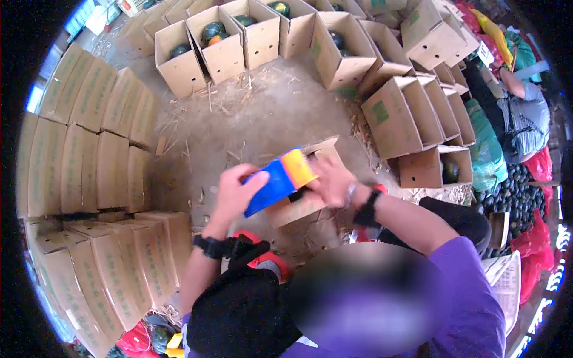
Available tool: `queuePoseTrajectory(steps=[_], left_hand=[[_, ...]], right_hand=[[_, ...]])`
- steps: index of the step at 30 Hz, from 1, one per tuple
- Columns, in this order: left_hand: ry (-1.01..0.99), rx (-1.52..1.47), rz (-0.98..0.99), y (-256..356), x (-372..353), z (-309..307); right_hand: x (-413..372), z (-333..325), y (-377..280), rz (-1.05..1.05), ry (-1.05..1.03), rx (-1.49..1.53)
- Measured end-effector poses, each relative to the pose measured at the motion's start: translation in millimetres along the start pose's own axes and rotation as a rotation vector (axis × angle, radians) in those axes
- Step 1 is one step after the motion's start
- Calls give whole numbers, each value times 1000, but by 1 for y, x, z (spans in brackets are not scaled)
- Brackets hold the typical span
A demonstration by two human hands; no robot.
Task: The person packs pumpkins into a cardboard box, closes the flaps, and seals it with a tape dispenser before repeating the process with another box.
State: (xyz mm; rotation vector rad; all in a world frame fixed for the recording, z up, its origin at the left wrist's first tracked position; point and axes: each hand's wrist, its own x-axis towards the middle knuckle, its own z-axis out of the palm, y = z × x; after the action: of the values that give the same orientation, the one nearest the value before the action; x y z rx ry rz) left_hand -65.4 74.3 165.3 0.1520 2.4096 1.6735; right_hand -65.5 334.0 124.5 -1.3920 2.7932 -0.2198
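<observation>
My left hand [234, 190] is closed around the blue lower part of a blue-and-yellow, box-shaped object [268, 186]; its exact kind is not clear. Close by its yellow end is my right hand [335, 182], fingers pointing down and smeared by motion, so whether they grip anything is hidden. Under both hands a cardboard box [298, 213] stands on the floor between my feet with flaps raised. Something dark shows inside it, mostly covered by my hands and the object.
Closed cartons [83, 170] are stacked along the left. Open cartons [215, 56], several with dark green squashes [213, 31], line the back, and more open cartons [412, 113] stand right. Straw bits litter the floor [262, 113]. At far right another person [525, 113] is near a squash pile [510, 191].
</observation>
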Motion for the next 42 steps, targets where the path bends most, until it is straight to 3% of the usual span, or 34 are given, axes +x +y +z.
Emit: queuePoseTrajectory(steps=[2,3,4,6,7,10,13,16,17,18,20,21,22,24,26,27,30,32,33,36,37,40,41,42], left_hand=[[-27,-10,4,10,-18,-34],[-84,-86,17,17,-23,-48],[-166,-166,8,22,-34,-55],[-384,177,55,29,-33,-35],[-446,278,50,2,-35,-9],[-403,321,49,3,-35,-7],[-455,361,59,5,-39,-1],[-404,297,120,4,-42,-2],[-396,241,29,1,-45,-3],[-427,226,-6,2,-50,-6],[-464,198,-45,7,-45,-12],[-478,141,-204,23,-44,-18],[-387,103,-98,27,-41,-24],[-157,-181,-67,30,-36,-31],[-46,26,-53,26,-21,-17],[-98,236,-81,15,-14,10],[-112,163,-22,3,-11,16],[-118,164,-58,5,-12,17],[-130,166,-85,6,-12,19],[-144,207,-23,12,-7,28],[-149,226,-28,15,-4,30],[-161,308,-43,24,-1,36],[-170,348,-40,30,0,42],[-177,387,-39,35,1,45]], right_hand=[[24,35,10,324,-35,102],[21,46,14,365,-29,111],[9,54,1,339,9,90],[6,54,4,237,113,-30],[11,45,-2,136,277,49],[38,9,-13,105,344,200],[89,-14,0,341,476,165],[86,-1,-15,352,88,105],[62,9,-28,298,284,22],[27,35,-39,371,-64,81],[10,35,-40,320,-92,36],[10,38,-41,341,-99,42],[23,45,-34,384,-87,46],[36,44,-23,415,-90,22],[31,37,-25,390,-166,-3],[29,38,-26,368,-159,-7],[13,45,-18,447,391,516],[-11,17,-16,1121,340,1277],[-21,32,-19,1084,609,1574],[-23,13,-26,974,337,2391],[-16,11,-31,975,454,2467],[-10,48,-35,931,510,2132],[-15,45,-36,882,562,2190],[-22,42,-31,943,516,1877]])
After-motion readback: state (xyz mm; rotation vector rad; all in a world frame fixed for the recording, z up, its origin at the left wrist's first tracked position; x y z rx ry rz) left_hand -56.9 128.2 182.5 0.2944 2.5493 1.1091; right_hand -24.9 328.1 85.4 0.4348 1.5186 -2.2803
